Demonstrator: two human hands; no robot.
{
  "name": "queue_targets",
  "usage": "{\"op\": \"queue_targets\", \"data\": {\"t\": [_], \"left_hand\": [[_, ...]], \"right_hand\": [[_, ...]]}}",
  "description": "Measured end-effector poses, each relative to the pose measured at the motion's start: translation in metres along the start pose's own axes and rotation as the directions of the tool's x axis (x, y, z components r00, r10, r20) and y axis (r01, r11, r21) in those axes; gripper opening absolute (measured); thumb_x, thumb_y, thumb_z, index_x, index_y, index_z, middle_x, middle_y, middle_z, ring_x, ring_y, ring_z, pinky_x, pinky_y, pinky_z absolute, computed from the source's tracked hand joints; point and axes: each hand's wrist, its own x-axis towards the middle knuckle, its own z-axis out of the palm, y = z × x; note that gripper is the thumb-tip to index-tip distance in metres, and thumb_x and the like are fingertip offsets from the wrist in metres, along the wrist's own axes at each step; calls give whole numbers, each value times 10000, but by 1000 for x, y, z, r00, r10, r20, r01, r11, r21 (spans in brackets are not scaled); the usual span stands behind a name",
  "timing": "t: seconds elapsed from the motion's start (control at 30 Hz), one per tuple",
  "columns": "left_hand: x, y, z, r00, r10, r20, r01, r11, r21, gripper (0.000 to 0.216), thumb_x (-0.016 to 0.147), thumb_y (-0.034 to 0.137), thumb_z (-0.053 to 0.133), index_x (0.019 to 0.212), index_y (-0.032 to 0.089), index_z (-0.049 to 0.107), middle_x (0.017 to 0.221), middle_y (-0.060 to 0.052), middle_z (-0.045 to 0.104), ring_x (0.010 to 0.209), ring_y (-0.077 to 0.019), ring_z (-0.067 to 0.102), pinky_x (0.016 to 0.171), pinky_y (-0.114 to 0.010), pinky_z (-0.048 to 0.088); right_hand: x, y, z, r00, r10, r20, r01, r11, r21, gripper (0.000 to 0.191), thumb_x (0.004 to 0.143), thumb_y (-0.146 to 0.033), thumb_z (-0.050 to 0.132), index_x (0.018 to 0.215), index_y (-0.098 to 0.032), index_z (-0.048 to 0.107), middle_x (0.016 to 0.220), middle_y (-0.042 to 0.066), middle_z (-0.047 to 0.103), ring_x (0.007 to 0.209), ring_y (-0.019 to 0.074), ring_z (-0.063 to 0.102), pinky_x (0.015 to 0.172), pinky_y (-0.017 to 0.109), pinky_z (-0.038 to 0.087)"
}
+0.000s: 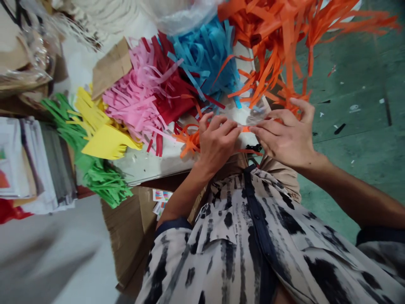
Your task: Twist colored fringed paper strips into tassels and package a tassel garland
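Observation:
Close to my body, at the table's near edge, my left hand (218,137) and my right hand (283,133) pinch an orange paper tassel (246,129) between them. A short twisted-looking orange stretch shows in the gap between the fingertips. Orange fringe (189,141) spreads out on the far side of my left hand. More orange fringe (289,99) lies just beyond my right hand. A small black object (254,147) sits below the fingertips; its kind is unclear. The parts under my fingers are hidden.
Fringed paper lies in piles: blue (205,59), dark red (174,101), pink (139,97), yellow (106,139), green (101,177) and orange (268,38). A cardboard box (126,236) stands below the table (142,169). Stacked packets (41,164) are at the left, green floor (354,126) at the right.

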Motion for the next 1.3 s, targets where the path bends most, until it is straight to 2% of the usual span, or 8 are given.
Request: {"op": "queue_targets", "data": {"t": [0.1, 0.27, 0.37, 0.5, 0.77, 0.9, 1.07, 1.3], "left_hand": [[-18, -16, -23, 999, -30, 15, 29, 999, 28, 252, 1131, 294, 570, 1065, 377, 799, 1079, 17, 832, 1155, -269, 670, 1309, -699, 326], [-28, -25, -52, 986, -127, -109, 137, 986, 97, 125, 1027, 266, 679, 998, 339, 776, 1153, -24, 803, 1190, -306, 619, 1284, -713, 344], [-10, -12, -40, 998, -24, 62, 22, 999, 33, 208, 1107, 272, 568, 1111, 324, 769, 1211, -37, 804, 1226, -287, 627, 1166, -584, 464], [16, -2, -11, 964, 87, 250, -93, 996, 11, 338, 1166, 241, 434, 1104, 246, 767, 1158, -90, 805, 1118, -276, 667, 977, -468, 516], [13, -1, 1, 985, -33, 172, 18, 996, 86, 332, 1181, 275, 421, 1119, 215, 741, 1175, -130, 779, 1113, -299, 666, 925, -451, 474], [8, 0, 0, 983, -114, 143, 101, 990, 94, 248, 1160, 347, 521, 1082, 227, 723, 1199, -131, 758, 1154, -322, 644, 960, -473, 473], [8, -7, -4, 976, -157, 153, 149, 987, 60, 247, 1131, 440, 601, 1036, 231, 692, 1178, -120, 737, 1158, -330, 620, 1006, -487, 480], [14, -12, -10, 958, -245, 146, 247, 969, 8, 331, 1062, 514, 719, 921, 219, 667, 1172, -125, 713, 1164, -342, 596, 1035, -491, 474]], "right_hand": [[-3, 14, 0, 994, -84, -73, 86, 996, 26, 373, 1121, -432, 484, 1241, -444, 837, 1221, -26, 857, 1416, 357, 665, 1355, 756, 169], [3, 21, -5, 976, -182, -115, 188, 981, 40, 319, 1104, -443, 530, 1109, -384, 844, 1120, -2, 860, 1407, 368, 663, 1369, 738, 135], [10, 16, -10, 983, -172, -57, 173, 985, 21, 365, 1133, -505, 505, 1055, -369, 835, 1106, 8, 859, 1422, 351, 649, 1381, 712, 139], [15, 15, -12, 995, -98, -10, 98, 995, 19, 487, 1175, -458, 369, 1032, -385, 829, 1086, -23, 849, 1398, 304, 668, 1369, 718, 186], [13, 12, -6, 998, -62, -20, 61, 997, -46, 348, 1133, -539, 491, 1206, -423, 810, 1337, 24, 808, 1476, 365, 580, 1378, 734, 143], [12, 15, 1, 995, -41, -93, 38, 999, -38, 430, 1134, -559, 447, 1143, -324, 808, 1335, 93, 780, 1453, 393, 564, 1350, 742, 180], [11, 19, -1, 994, 32, -104, -26, 998, 58, 461, 1113, -618, 421, 1130, -359, 802, 1315, 116, 757, 1417, 439, 542, 1255, 790, 277], [19, 10, 4, 986, 55, -155, -53, 998, 13, 368, 1067, -564, 551, 973, -272, 755, 1279, 133, 708, 1363, 435, 552, 1237, 782, 339]]}}
